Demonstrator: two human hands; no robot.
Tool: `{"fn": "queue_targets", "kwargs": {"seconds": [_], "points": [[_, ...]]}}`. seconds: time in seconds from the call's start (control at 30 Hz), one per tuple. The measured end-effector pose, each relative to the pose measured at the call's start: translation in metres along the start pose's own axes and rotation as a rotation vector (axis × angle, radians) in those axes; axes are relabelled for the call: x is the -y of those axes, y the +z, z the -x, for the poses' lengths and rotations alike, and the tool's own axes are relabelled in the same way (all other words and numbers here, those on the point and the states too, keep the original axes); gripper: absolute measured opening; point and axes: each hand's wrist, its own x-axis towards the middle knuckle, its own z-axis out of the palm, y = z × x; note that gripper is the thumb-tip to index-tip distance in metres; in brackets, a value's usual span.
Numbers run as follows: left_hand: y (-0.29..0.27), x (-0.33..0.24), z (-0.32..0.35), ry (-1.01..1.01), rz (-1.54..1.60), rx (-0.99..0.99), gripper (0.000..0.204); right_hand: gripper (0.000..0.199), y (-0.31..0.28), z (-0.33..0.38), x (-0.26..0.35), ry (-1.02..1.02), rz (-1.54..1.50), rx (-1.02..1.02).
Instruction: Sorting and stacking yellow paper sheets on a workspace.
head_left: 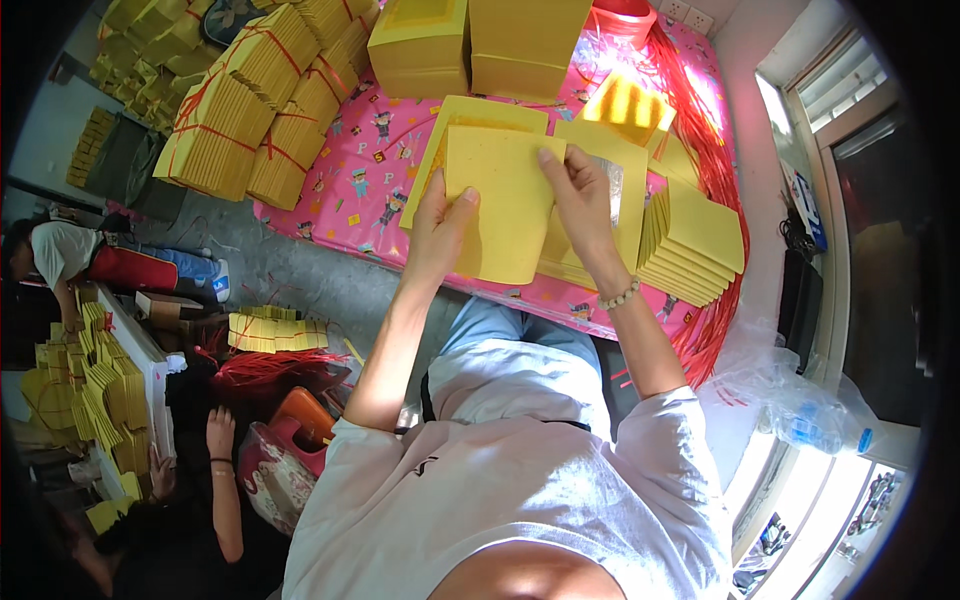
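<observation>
Both my hands hold one yellow paper sheet point(505, 200) above the pink patterned table cover point(365, 170). My left hand point(440, 225) pinches its left edge with the thumb on top. My right hand point(580, 195) grips its upper right corner; a bead bracelet sits on that wrist. More loose yellow sheets point(480, 115) lie under and behind it, one with a silver foil patch point(612, 185). A fanned stack of yellow sheets point(695, 245) rests just right of my right hand.
Bundles of yellow paper tied with red string point(250, 100) fill the table's far left. Two yellow blocks point(470, 45) stand at the back. Red strings point(715, 180) hang along the right edge. Another person point(60, 255) bends at the left; someone's hand point(220, 430) reaches up below.
</observation>
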Motion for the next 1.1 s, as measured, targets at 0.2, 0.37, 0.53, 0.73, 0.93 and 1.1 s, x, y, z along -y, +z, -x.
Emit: {"fn": "queue_targets", "kwargs": {"seconds": [0.2, 0.37, 0.53, 0.73, 0.93, 1.1], "points": [[-0.008, -0.003, 0.001, -0.065, 0.001, 0.043, 0.033, 0.023, -0.012, -0.002, 0.004, 0.087, 0.087, 0.060], [-0.015, -0.005, -0.003, -0.075, 0.054, 0.033, 0.030, 0.029, -0.012, 0.013, -0.002, 0.271, 0.136, 0.291], [-0.020, -0.002, -0.002, -0.100, 0.000, 0.015, 0.032, 0.030, -0.009, 0.013, 0.002, 0.307, 0.128, 0.279], [-0.028, -0.002, -0.004, -0.099, 0.034, 0.002, 0.035, 0.031, -0.005, 0.013, -0.001, 0.375, 0.217, 0.364], [-0.034, -0.006, -0.002, -0.058, 0.013, -0.066, 0.035, 0.032, 0.003, 0.016, -0.005, 0.411, 0.244, 0.420], [-0.036, -0.007, 0.002, -0.039, -0.027, -0.155, 0.031, 0.028, 0.009, 0.018, -0.007, 0.370, 0.250, 0.418]]}}
